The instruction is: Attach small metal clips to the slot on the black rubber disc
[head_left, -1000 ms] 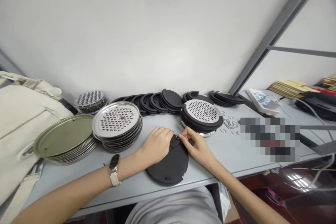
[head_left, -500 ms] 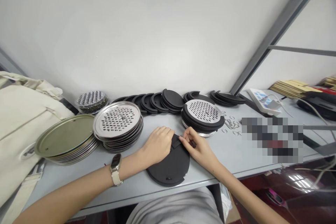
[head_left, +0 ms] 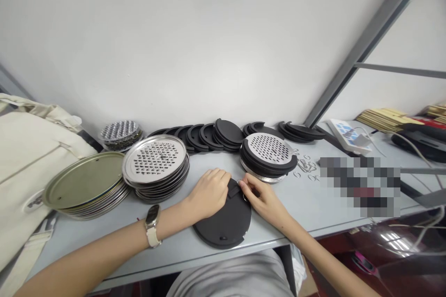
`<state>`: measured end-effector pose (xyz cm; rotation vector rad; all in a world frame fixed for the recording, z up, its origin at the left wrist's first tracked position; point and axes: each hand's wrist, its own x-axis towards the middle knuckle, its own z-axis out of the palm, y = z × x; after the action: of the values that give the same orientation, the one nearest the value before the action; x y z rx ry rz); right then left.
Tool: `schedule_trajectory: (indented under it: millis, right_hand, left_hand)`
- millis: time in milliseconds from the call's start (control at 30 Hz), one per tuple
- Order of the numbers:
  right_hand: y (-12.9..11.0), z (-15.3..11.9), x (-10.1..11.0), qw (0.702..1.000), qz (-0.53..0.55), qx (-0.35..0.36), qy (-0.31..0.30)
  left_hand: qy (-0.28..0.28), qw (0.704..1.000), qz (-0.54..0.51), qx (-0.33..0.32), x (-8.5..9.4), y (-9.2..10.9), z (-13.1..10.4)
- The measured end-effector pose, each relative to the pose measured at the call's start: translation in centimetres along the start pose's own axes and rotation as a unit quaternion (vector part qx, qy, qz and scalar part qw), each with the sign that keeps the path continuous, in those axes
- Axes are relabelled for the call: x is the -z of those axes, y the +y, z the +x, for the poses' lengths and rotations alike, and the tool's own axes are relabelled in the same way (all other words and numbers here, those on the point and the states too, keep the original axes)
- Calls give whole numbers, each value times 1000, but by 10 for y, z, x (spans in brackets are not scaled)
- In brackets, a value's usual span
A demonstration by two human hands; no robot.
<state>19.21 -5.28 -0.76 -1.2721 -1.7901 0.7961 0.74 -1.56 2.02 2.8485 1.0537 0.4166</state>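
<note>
Where the desk [head_left: 303,204] nears its front edge, a black disc [head_left: 223,228] lies flat: round, no long axis. Left hand [head_left: 210,192], palm down, covers the disc's far-left side; fingertips hidden, can't tell its grip. Right hand [head_left: 260,197] angles in, fingers bent, grip pinched on a ring [head_left: 239,182] at the far-right rim; this hand is nearer there, ring at its left.

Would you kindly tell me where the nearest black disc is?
In the head view, the black disc sits bottom centre at the front edge of the table, partly under the left hand, the right hand at its rim.
</note>
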Motion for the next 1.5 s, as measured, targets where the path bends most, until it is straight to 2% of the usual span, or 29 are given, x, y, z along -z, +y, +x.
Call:
schedule_trajectory:
  millis: [1000, 1500]
  right_hand:
    - [7, 6, 1, 998, -54, -10, -17]
    - [10, 13, 8, 996, -18, -25, -82]
  left_hand:
    - [4, 1000, 5, -9, -2, -2, 1]
    - [0, 1000, 2, -7, -4, -3, 2]
